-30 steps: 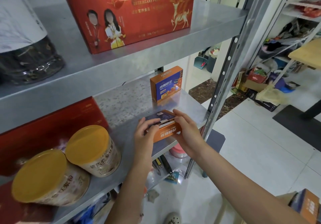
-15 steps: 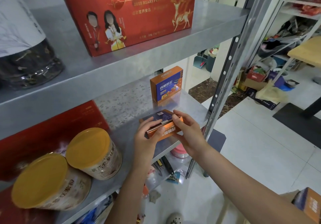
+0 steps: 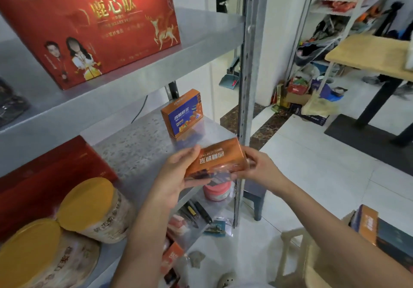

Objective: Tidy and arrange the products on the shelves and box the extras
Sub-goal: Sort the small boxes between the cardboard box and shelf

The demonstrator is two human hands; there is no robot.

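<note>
Your left hand [image 3: 176,176] and right hand [image 3: 260,168] each grip one end of an orange product box [image 3: 218,161], fingers curled round it. It sits at centre frame, tilted, just off the front edge of the middle shelf [image 3: 138,144], with its print upside down to you.

Behind it a matching orange box [image 3: 182,114] stands upright on that shelf. Two yellow-lidded tins [image 3: 87,200] lie lower left, lids facing you, with a dark red carton [image 3: 44,176] behind them. The upper shelf [image 3: 156,64] carries a big red gift box [image 3: 89,30]. A perforated steel upright [image 3: 248,64] runs just right of the held box.

Grey metal shelving, white tiled floor [image 3: 312,176]. A wooden counter [image 3: 368,57] and clutter are at upper right.
</note>
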